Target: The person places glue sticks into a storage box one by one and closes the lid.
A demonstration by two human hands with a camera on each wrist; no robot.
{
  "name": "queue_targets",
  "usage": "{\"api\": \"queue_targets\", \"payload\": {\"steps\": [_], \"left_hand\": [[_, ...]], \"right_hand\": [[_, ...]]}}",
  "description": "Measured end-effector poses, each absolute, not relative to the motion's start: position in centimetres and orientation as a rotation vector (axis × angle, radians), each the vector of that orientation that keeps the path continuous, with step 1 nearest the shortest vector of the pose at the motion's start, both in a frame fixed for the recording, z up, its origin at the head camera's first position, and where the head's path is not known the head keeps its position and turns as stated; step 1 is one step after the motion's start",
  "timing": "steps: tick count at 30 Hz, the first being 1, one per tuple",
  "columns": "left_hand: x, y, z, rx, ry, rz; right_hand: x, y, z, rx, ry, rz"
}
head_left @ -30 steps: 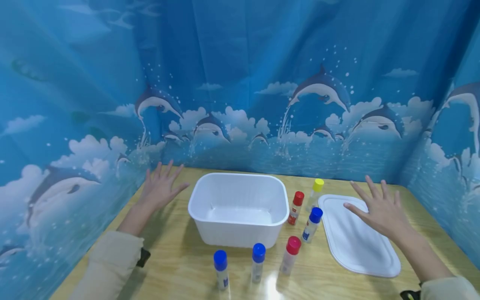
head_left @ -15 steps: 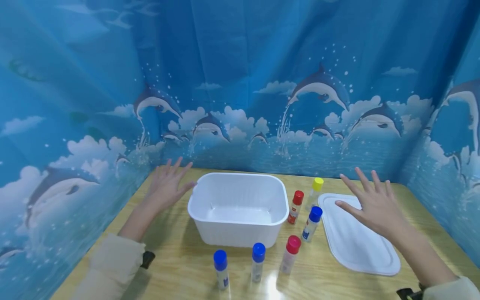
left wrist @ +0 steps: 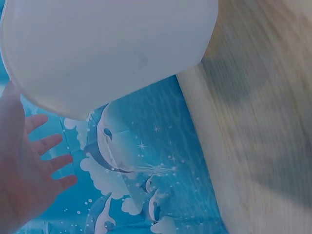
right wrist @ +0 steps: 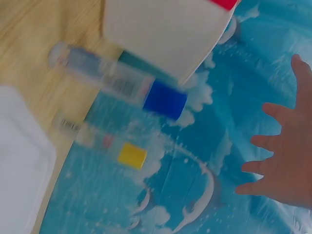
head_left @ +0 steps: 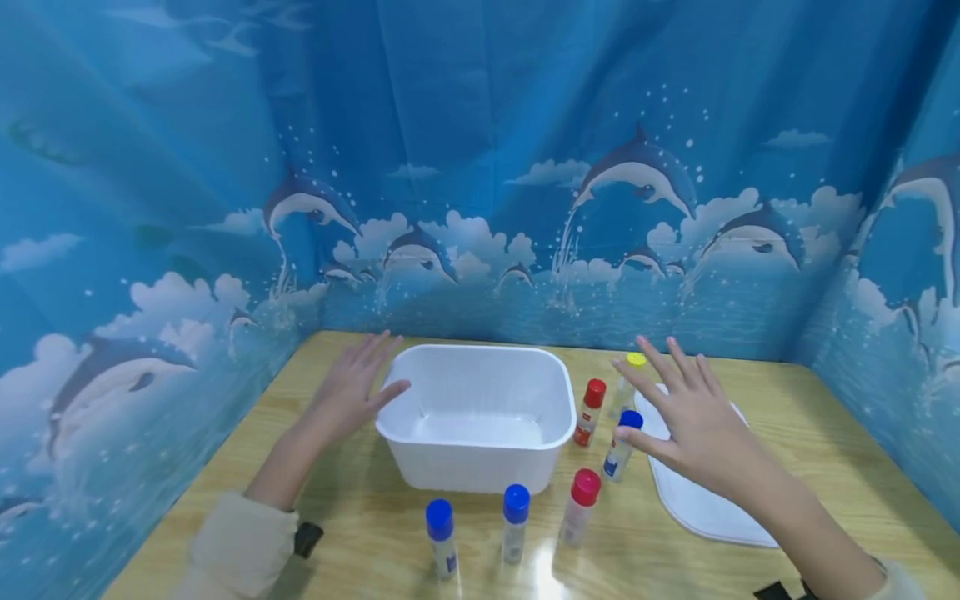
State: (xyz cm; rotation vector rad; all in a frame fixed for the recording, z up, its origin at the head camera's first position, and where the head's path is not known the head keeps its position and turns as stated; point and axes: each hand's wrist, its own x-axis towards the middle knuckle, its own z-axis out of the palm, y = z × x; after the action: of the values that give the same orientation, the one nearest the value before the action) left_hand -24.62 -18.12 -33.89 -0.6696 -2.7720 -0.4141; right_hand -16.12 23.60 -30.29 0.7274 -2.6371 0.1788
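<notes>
A white plastic bin (head_left: 476, 467) stands on the wooden table. My left hand (head_left: 347, 392) hovers at its left side, fingers spread and holding nothing; in the left wrist view the thumb of the left hand (left wrist: 29, 170) lies close to the bin's rim, and I cannot tell if they touch. My right hand (head_left: 693, 429), also spread, is held above the white lid (head_left: 705, 508), near the blue-capped glue bottle (head_left: 618, 448) and the yellow-capped glue bottle (head_left: 635, 360), which it partly hides. Both bottles show again in the right wrist view, the right hand (right wrist: 287, 146) apart from them.
A red-capped bottle (head_left: 589, 412) stands by the bin's right side. In front of the bin are two blue-capped bottles, the left one (head_left: 442, 537) and the right one (head_left: 515, 523), and another red-capped bottle (head_left: 580, 507). Dolphin-printed curtains (head_left: 480, 300) surround the table (head_left: 360, 533).
Both hands have moved inward: the left hand rightward to the bin's side, the right hand leftward over the lid toward the bottles. The bin and bottles stay in place.
</notes>
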Motion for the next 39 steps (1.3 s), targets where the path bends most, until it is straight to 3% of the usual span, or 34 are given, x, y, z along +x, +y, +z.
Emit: {"api": "queue_targets", "payload": {"steps": [22,39], "left_hand": [[-22.3,-18.0,-35.8,-0.724,-2.799,-0.625],[-22.0,-18.2,-36.8,-0.733,-2.807,-0.679]], "right_hand": [[-13.6,13.1,-32.2,1.285,-2.600,0.836],[-14.8,8.7,-33.5,1.613,-2.548,1.132]]}}
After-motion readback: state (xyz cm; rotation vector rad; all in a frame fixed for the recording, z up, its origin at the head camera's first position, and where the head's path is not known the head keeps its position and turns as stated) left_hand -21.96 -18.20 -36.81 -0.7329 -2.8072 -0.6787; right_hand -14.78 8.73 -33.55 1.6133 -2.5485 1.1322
